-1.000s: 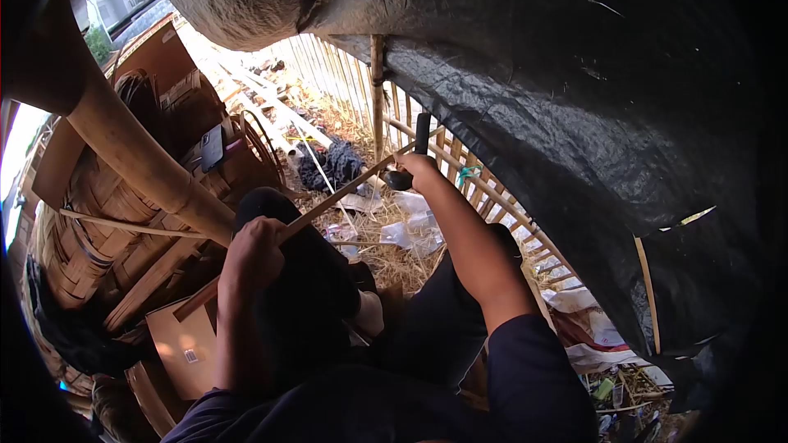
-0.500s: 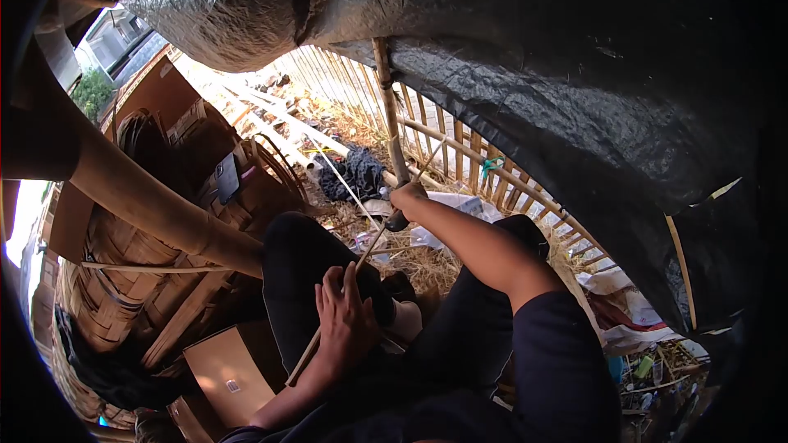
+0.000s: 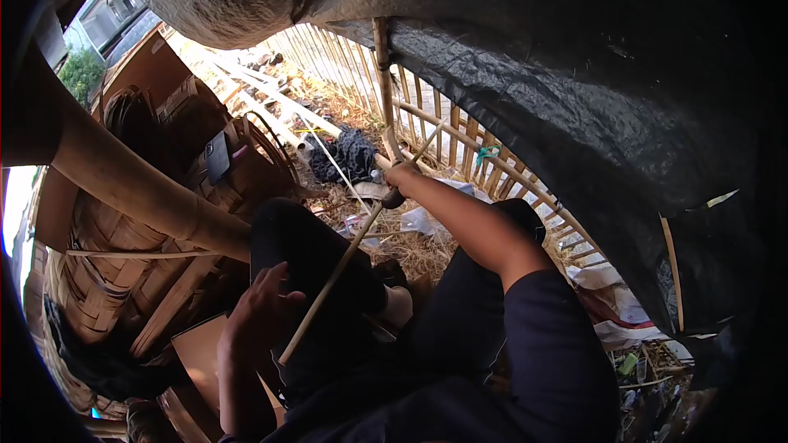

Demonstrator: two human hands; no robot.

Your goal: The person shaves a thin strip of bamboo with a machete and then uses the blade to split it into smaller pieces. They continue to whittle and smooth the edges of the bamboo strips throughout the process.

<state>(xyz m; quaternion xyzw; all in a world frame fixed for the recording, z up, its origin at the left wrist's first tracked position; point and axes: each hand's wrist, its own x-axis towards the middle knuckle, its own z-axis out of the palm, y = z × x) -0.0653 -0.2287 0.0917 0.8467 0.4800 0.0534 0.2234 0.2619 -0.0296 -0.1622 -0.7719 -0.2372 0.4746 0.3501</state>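
My right hand [image 3: 402, 177] is closed at the far end of a thin bamboo stick [image 3: 331, 283], close to the upright bamboo post [image 3: 384, 82]. A dark rounded piece [image 3: 393, 198] shows just under that hand; whether it is a handle I cannot tell. The stick slants down toward my lap, its lower end free. My left hand [image 3: 261, 312] is raised to the left of the stick, fingers apart and holding nothing, over my bent knee.
A thick bamboo pole [image 3: 139, 184] crosses the left side before woven baskets [image 3: 107, 287], with a phone [image 3: 217, 157] on them. A cardboard box [image 3: 201, 344] sits low left. Bamboo fencing [image 3: 468, 148] and black sheeting [image 3: 574, 115] are on the right.
My left hand has come off the stick and moved left. The stick's lower end no longer lies along my left wrist. The view has shifted slightly.
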